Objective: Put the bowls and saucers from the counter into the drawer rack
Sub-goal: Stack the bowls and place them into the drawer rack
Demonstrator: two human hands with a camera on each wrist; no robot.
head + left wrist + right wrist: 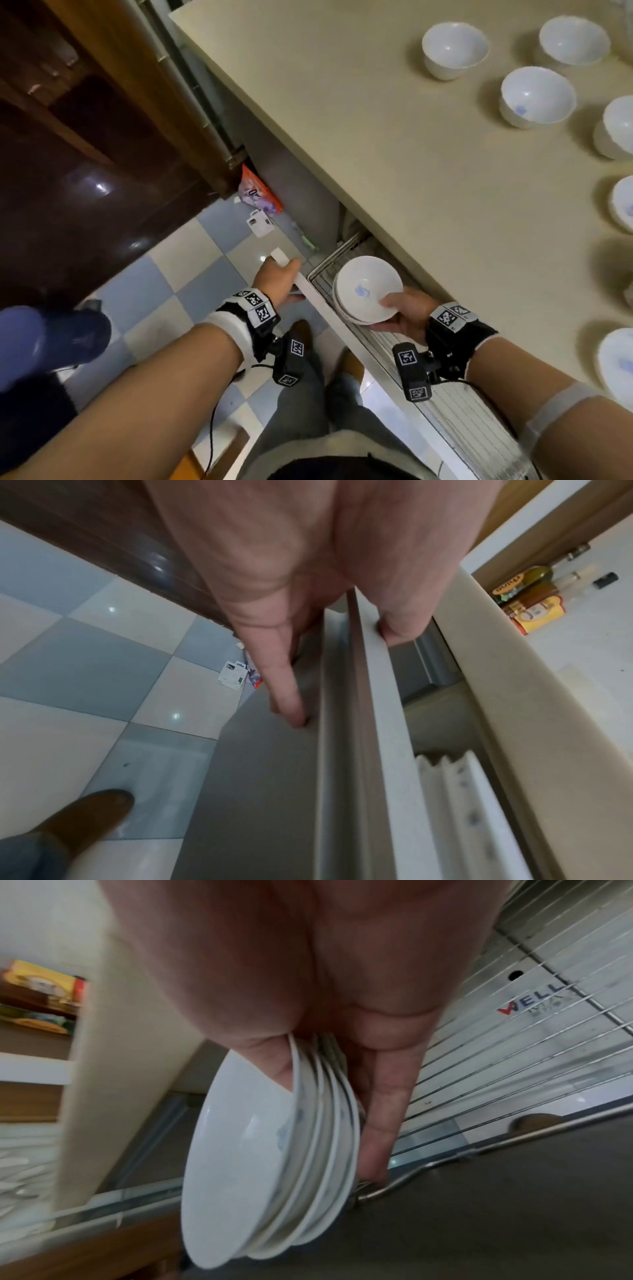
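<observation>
My right hand (399,313) holds a stack of white saucers (366,289) with a blue mark, thumb on the top one and fingers (387,1096) underneath. The stack (274,1164) hangs over the wire drawer rack (514,1047), near its far end by the metal rail (337,253). My left hand (279,282) grips the top edge of the drawer front (310,291), thumb inside and fingers (284,685) along the outer face of the drawer front (373,723). Several white bowls (536,96) stand on the beige counter (394,137) to the right.
The counter edge overhangs the open drawer. A dark wooden cabinet (85,137) stands left. Paper packets (258,198) lie on the checked tile floor (191,260). My legs and brown shoe (85,821) are beside the drawer. Bottles and boxes (534,599) stand on a far surface.
</observation>
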